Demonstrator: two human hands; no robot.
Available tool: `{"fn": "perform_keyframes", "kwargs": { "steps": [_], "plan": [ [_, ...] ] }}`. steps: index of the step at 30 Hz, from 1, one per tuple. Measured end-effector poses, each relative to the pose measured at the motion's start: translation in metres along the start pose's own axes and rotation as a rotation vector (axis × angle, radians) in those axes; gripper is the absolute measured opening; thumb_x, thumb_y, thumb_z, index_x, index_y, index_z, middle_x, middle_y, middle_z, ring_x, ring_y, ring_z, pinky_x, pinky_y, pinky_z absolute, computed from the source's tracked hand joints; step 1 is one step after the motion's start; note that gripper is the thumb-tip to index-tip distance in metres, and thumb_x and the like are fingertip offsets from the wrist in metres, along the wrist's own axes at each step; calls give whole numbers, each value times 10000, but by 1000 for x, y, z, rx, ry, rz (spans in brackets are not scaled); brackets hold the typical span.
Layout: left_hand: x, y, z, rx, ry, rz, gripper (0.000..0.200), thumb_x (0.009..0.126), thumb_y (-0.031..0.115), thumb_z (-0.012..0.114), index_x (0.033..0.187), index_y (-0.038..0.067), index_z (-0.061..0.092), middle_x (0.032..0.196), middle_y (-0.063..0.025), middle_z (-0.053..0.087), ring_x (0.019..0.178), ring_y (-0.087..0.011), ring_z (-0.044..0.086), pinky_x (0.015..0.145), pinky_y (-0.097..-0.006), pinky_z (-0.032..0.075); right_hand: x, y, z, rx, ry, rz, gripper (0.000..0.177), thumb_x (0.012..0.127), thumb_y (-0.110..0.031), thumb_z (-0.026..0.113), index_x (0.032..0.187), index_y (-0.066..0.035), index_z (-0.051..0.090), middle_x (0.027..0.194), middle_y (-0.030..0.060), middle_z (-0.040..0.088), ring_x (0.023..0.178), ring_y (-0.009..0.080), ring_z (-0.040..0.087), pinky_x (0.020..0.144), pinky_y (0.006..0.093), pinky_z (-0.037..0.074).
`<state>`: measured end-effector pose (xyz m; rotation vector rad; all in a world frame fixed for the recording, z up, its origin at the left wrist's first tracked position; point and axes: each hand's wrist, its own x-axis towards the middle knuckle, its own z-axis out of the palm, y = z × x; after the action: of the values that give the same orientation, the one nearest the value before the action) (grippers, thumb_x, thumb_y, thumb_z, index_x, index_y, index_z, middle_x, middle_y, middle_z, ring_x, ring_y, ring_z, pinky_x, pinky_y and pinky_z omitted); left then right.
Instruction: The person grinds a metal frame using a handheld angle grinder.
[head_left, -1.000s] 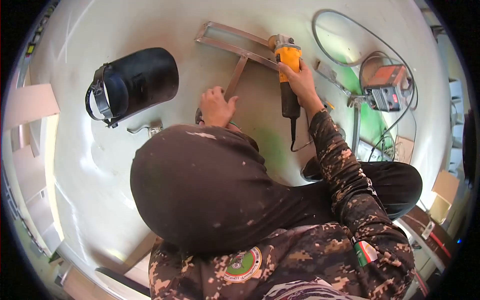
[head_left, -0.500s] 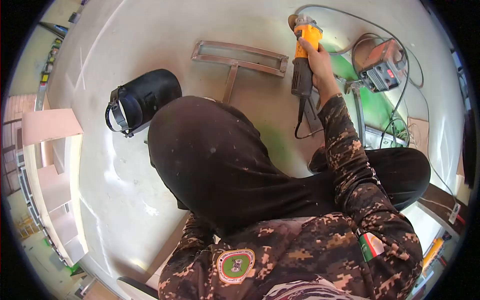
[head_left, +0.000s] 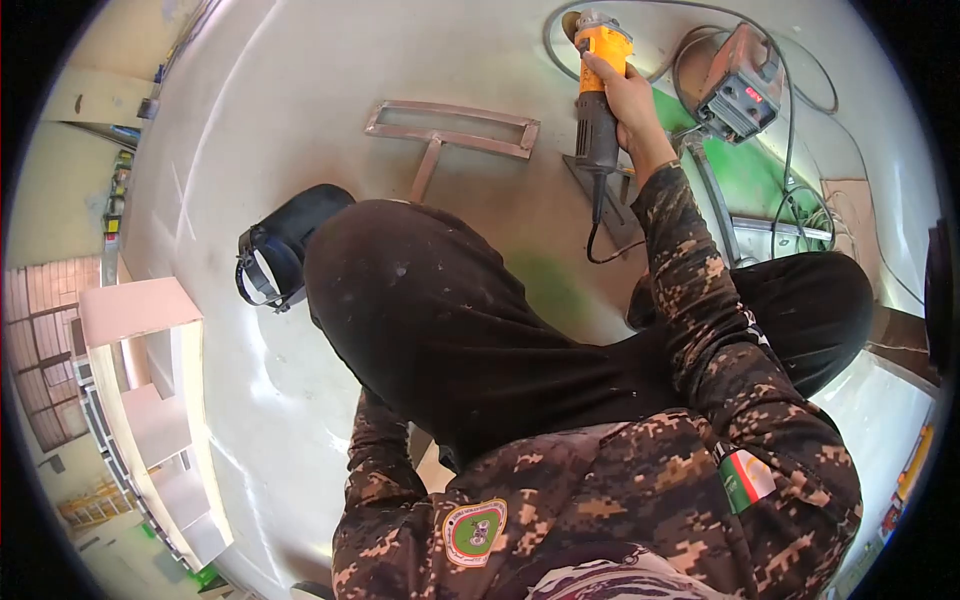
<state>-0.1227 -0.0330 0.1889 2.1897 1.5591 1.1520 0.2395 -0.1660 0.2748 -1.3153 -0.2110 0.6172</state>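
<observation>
My right hand (head_left: 632, 108) is wrapped round a yellow and black angle grinder (head_left: 606, 45), its disc end pointing away from me and its cord trailing back. To the left of the grinder, a rectangular metal frame with a stem (head_left: 485, 147) lies on the floor, apart from my hand. Below the grinder rests a flat dark metal piece (head_left: 607, 215). My left sleeve (head_left: 385, 445) runs down beside my bent knee, and the left hand itself is hidden.
A black welding helmet (head_left: 318, 208) lies left of my knee. At the upper right stands a welding machine (head_left: 740, 98) with a lit red display and looping cables. Metal bars (head_left: 712, 205) lie near it. A pale shelf unit (head_left: 140, 302) stands at the left.
The view has shifted, so the frame and welding machine appear farther left and the helmet lower. My right hand keeps hold of the angle grinder, which sits slightly higher in view.
</observation>
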Motion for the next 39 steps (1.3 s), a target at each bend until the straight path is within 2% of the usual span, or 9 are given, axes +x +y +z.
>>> {"fn": "perform_keyframes", "kwargs": {
  "steps": [6,8,17,28,30,38,39],
  "plan": [
    [38,-7,-17,41,-42,51,349,858,405,737,860,71,638,832,-72,635,776,-238,600,712,-370,466,0,-10,-5,-11,-24,-61,458,881,-291,748,1156,14,547,864,89,618,599,187,642,517,338,568],
    [52,-10,-22,57,-57,67,347,860,405,735,867,71,639,830,-70,635,773,-236,601,711,-369,468,-3,-15,-5,16,8,-37,428,855,-269,770,1113,25,597,876,72,638,634,147,615,539,304,517],
    [94,-37,-49,112,-93,44,342,872,404,726,898,73,643,821,-63,637,761,-227,607,705,-365,475,-2,-14,-2,-10,14,-33,474,856,-277,768,1161,32,578,893,80,633,639,151,613,542,295,517],
    [113,-72,-71,152,-207,-17,337,886,402,714,936,76,648,810,-53,639,746,-216,615,698,-361,483,-8,-3,10,-79,-37,7,478,859,-307,765,1151,27,588,858,74,623,601,145,602,522,296,509],
    [116,-77,-74,159,-234,-25,336,888,402,712,942,76,649,808,-51,640,744,-214,617,696,-360,485,-6,1,8,-137,-69,38,476,884,-304,749,1182,12,553,916,75,607,664,168,639,570,312,565],
    [106,-88,-69,150,-377,-76,335,899,401,704,970,78,653,800,-45,641,733,-206,622,691,-356,491,2,33,2,-192,-24,29,492,867,-305,769,1188,-4,551,892,62,619,658,162,640,557,299,557],
    [105,-88,-70,151,-393,-83,335,900,401,703,973,78,653,799,-44,642,731,-205,623,690,-356,492,1,36,1,-196,-10,33,500,852,-306,782,1183,6,574,918,67,638,695,152,632,591,296,540]
  ]
}}
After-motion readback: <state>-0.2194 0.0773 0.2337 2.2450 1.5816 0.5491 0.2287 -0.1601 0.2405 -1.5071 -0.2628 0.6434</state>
